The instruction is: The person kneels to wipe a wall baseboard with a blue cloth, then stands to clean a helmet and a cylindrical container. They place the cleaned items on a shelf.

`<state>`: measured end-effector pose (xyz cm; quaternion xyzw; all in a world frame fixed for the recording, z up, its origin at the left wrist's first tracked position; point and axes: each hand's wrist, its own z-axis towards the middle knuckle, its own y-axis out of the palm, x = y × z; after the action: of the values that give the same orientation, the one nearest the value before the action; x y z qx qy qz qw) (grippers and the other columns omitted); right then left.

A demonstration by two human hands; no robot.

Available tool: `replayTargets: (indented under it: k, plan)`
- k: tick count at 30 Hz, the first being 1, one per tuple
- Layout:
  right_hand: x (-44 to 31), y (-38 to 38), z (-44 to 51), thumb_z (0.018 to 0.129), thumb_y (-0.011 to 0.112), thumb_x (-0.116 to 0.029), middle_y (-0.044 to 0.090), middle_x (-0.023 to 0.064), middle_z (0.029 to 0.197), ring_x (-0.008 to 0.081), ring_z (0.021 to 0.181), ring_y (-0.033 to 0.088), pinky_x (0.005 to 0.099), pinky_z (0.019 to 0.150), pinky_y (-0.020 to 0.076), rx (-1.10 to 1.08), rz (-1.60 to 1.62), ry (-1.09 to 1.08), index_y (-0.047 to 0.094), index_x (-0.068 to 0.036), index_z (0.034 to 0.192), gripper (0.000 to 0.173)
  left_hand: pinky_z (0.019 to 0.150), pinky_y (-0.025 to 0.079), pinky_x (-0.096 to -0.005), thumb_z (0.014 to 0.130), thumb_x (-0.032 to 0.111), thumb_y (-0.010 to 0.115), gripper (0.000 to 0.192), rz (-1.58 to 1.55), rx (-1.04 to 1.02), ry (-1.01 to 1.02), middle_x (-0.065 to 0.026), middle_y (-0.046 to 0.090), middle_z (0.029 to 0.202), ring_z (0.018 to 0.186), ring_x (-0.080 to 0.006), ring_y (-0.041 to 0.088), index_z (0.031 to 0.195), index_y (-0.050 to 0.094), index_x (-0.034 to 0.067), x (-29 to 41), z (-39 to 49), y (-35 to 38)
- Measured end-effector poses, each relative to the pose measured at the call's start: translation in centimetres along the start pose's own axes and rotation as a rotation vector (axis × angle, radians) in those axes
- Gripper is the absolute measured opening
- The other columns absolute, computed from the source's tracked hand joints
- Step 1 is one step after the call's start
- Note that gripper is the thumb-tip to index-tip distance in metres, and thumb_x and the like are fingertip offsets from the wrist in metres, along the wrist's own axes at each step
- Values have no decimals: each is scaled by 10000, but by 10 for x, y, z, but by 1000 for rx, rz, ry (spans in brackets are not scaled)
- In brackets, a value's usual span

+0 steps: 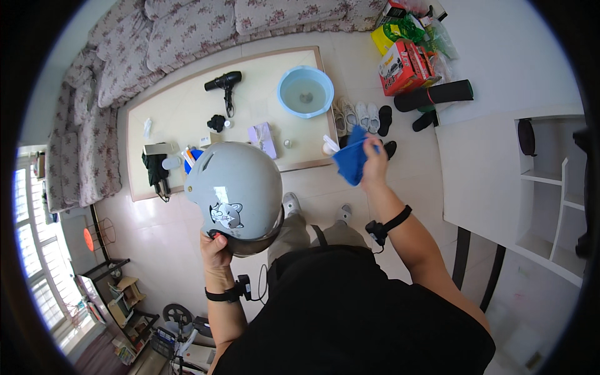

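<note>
A grey helmet (243, 178) with a cartoon animal sticker hangs in the air before me. My left hand (215, 251) grips its lower rim near the visor's side, thumb on the outside. The dark visor (255, 244) faces toward my body. Off to the right, my right hand (376, 164) holds a blue cloth (350, 161) bunched between the fingers, apart from the helmet. On the coffee table (187, 108) a light blue basin (305, 91) contains water, with a small dark shape visible in the middle of its bottom.
A black hair dryer (225, 83), a purple box (263, 139) and a white bottle with a nozzle (330, 146) rest on the table. Shoes (361, 117) line its right end. A floral sofa (192, 33) runs behind it; a white cabinet (487, 173) stands at right.
</note>
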<state>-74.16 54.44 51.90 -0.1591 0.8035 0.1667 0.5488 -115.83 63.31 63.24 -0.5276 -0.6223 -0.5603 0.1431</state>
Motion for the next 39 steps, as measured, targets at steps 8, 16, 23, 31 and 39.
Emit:
replayTargets:
  k: [8,16,23,31,39]
  plan:
    - [17,-10,99,1081,653,-266,641,92,1340,190,1214,587,329,1050,470,125,104,98,605,-21,1402,406,1024,516,-343,708,212,974,720,148,59,-188,-76,751,1180,1089,-203,701,1307,656,-30,3,25,-16]
    - [72,56,171,967,803,-182,700,93,1219,184,1076,667,316,940,535,-269,-313,-74,623,-23,1371,471,1035,510,-357,730,224,961,692,103,215,-205,-82,751,1182,1097,-217,700,1302,659,-23,-32,28,17]
    - [121,109,220,951,827,-177,683,107,1249,179,1121,652,326,976,531,-423,-421,61,570,-5,1415,557,1062,494,-377,771,214,933,650,-20,408,-181,-88,738,1237,1147,-229,683,1320,658,2,-95,42,54]
    - [145,119,250,1016,759,-321,704,76,1173,163,1077,643,317,932,513,-487,-566,236,687,-13,1270,406,1070,509,-394,789,264,917,676,-9,521,-207,-85,722,1276,1180,-253,678,1353,641,16,-126,39,70]
    - [167,124,243,940,802,-356,756,160,1157,304,1082,721,396,930,551,-900,-864,-26,714,-58,1251,440,1058,515,-393,784,267,919,685,-12,612,-227,-86,728,1257,1159,-254,686,1354,641,7,-139,31,71]
